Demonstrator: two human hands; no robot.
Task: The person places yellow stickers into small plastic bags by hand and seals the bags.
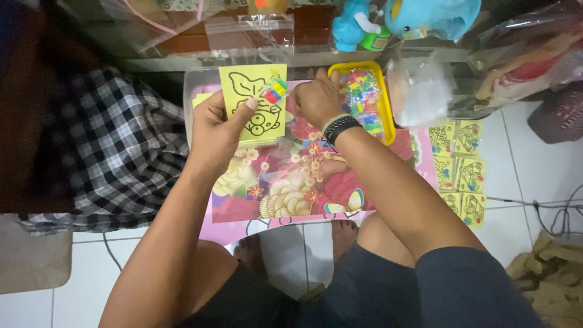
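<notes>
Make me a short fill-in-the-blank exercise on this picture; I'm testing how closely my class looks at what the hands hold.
1. The left hand holds up a ____ card printed with a black line drawing.
2. The right hand hovers by a tray whose rim is ____.
3. The right wrist wears a dark ____.
4. A small packet of coloured tubes is pinned to the card by the left ____.

Missing words: yellow; yellow; bracelet; thumb
</notes>
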